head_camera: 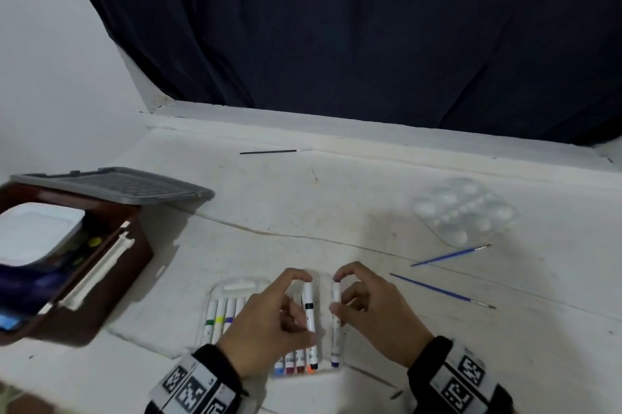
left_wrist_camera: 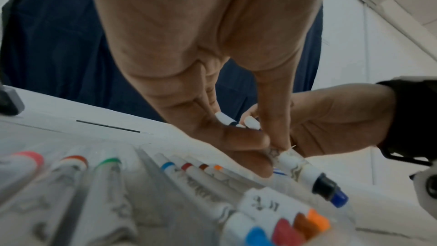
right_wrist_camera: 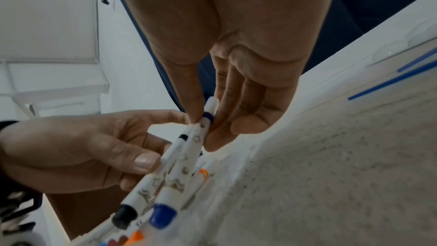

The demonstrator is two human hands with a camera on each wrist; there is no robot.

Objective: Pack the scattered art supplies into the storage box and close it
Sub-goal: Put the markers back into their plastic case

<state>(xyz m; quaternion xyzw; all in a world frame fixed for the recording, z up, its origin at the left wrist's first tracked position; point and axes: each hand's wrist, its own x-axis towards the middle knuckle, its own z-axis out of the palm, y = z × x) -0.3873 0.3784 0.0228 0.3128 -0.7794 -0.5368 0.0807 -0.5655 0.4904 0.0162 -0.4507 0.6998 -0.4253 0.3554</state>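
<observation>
A clear marker tray (head_camera: 235,289) lies on the white table right in front of me, with several markers in it. My left hand (head_camera: 296,299) pinches a white marker with a black band (head_camera: 309,309) over the tray. My right hand (head_camera: 341,294) pinches a white marker with a dark blue end (head_camera: 336,329) right beside it. In the right wrist view the two markers run side by side, the blue-ended one (right_wrist_camera: 163,216) next to the black-ended one (right_wrist_camera: 124,216). The brown storage box (head_camera: 111,285) stands open at the left, its grey lid (head_camera: 117,184) resting across its far edge.
A clear paint palette (head_camera: 464,211) lies at the right rear. Two blue brushes (head_camera: 451,255) (head_camera: 441,290) lie to the right of my hands. A thin black brush (head_camera: 272,151) lies far back near the ledge. A white tray (head_camera: 37,231) sits inside the box.
</observation>
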